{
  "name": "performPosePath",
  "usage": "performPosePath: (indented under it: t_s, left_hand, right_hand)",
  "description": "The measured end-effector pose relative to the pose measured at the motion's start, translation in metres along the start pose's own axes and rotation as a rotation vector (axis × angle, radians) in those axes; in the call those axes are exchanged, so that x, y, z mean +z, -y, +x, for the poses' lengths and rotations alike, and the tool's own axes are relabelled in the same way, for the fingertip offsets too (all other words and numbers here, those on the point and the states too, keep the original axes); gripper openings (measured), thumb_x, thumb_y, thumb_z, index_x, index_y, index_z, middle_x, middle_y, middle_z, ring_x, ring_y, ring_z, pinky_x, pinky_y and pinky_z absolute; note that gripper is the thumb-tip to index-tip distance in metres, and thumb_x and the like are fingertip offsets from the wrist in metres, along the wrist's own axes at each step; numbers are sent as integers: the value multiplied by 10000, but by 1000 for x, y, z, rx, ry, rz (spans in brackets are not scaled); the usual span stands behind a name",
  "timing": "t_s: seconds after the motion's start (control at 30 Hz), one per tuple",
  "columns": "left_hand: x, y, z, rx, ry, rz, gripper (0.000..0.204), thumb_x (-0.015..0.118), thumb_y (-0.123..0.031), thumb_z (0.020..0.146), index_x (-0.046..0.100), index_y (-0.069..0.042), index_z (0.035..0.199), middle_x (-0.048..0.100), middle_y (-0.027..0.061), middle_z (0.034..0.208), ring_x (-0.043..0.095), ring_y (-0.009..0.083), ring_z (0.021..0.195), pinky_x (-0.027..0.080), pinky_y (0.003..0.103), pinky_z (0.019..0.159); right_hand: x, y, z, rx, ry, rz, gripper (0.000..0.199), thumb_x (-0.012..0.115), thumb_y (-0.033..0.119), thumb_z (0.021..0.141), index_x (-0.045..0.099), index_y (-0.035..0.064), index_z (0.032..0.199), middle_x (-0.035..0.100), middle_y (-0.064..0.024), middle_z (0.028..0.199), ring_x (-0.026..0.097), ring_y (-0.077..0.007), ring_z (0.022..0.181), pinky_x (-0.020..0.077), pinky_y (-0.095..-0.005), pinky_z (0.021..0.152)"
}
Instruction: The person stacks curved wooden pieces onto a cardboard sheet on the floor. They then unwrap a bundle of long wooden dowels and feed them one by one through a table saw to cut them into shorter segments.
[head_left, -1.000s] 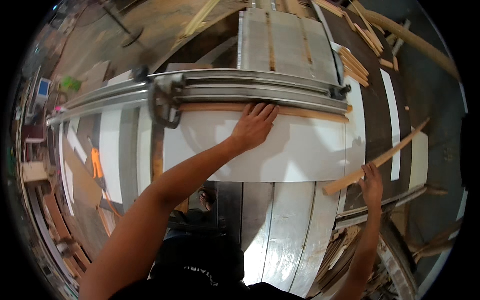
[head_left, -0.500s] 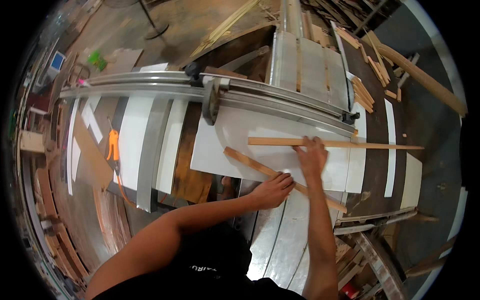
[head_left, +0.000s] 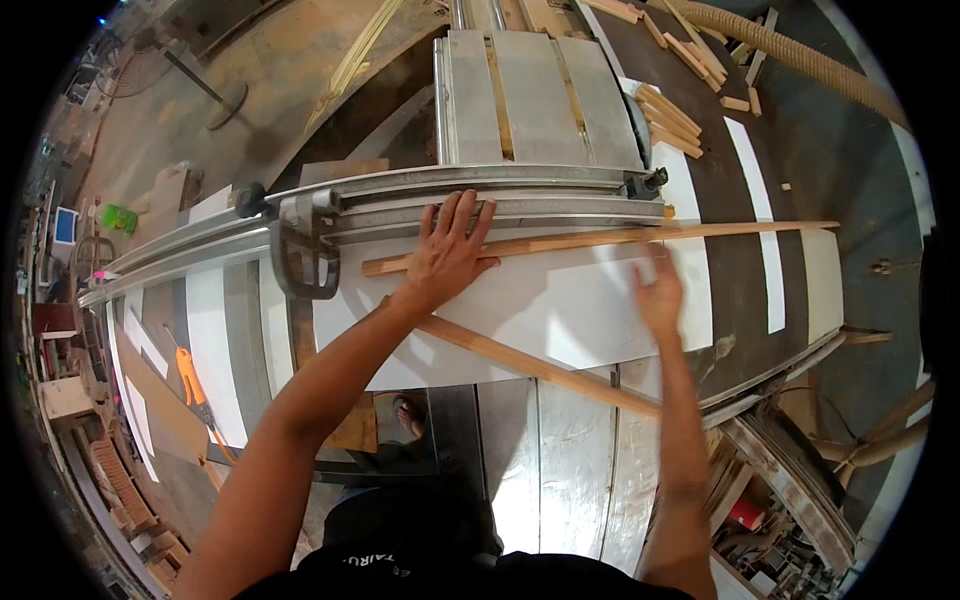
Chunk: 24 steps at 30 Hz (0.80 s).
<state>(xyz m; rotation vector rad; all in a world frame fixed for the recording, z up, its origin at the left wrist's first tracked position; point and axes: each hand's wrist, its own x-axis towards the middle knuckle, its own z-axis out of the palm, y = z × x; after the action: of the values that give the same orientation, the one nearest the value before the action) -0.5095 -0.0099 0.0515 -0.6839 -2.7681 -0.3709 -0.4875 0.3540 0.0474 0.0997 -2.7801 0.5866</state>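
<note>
A long wooden strip [head_left: 560, 241] lies across the white panel [head_left: 480, 310], along the metal rail fence [head_left: 540, 210]. Its right end reaches past the panel. My left hand [head_left: 455, 255] is spread near the strip's left end, fingertips over the fence and thumb by the strip; the palm hides part of the wood. Just below the strip, further right, is my right hand [head_left: 660, 295], its fingers smeared by motion. Whether it touches the wood cannot be made out. A second wooden strip [head_left: 540, 370] slants across the panel's near edge, between my forearms, with neither hand on it.
A sliding metal saw table [head_left: 540, 95] stands beyond the fence, with a clamp-like bracket [head_left: 305, 245] on the rail. Short wooden pieces [head_left: 670, 120] lie at the upper right below a ribbed hose [head_left: 800, 50]. An orange air blow gun [head_left: 187, 375] rests at left.
My left hand has left the slanting strip and moved up to the fence and the long strip's left end. My right hand has come off its grip on the long strip. The view has shifted.
</note>
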Motion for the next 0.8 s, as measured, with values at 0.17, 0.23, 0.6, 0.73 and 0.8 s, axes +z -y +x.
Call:
performPosePath:
  t_s: [0.17, 0.23, 0.6, 0.73, 0.8]
  left_hand:
    - [6, 0, 12, -94, -30, 27, 856, 800, -438, 750, 421, -98, 1438, 411, 141, 1368, 381, 323, 1279, 269, 509, 1023]
    - [5, 0, 14, -154, -2, 73, 851, 796, -447, 750, 425, -93, 1429, 419, 136, 1346, 387, 325, 1263, 264, 519, 1024]
    - [-1, 12, 14, -56, 2, -88, 762, 821, -285, 751, 456, -81, 1388, 446, 134, 1276, 415, 308, 1242, 270, 485, 1079]
    - [-7, 10, 14, -57, -26, -60, 754, 792, -163, 766, 436, -84, 1426, 458, 142, 1287, 423, 317, 1259, 262, 506, 1102]
    - [-11, 12, 9, -76, 9, -9, 759, 769, -117, 764, 423, -78, 1439, 458, 154, 1297, 414, 331, 1277, 250, 522, 1113]
  right_hand:
    - [-57, -143, 59, 129, 154, -295, 638, 751, 316, 843, 525, 170, 1421, 446, -186, 1482, 506, -369, 1299, 458, -437, 1047]
    - [-52, -171, 80, 149, 217, -285, 587, 738, 258, 881, 536, 98, 1408, 416, -207, 1505, 564, -318, 1230, 457, -408, 1038]
    - [-44, -228, 91, 267, 175, -103, 516, 824, 154, 804, 635, -30, 1248, 668, -142, 1196, 623, -204, 1015, 489, -324, 933]
    - [-49, -219, 88, 276, 207, 10, 520, 837, 137, 778, 644, -44, 1226, 673, -109, 1059, 608, -186, 923, 494, -310, 881]
    - [-45, -188, 95, 297, 227, 7, 516, 837, 145, 777, 646, -51, 1215, 667, -99, 1014, 605, -188, 902, 494, -307, 869]
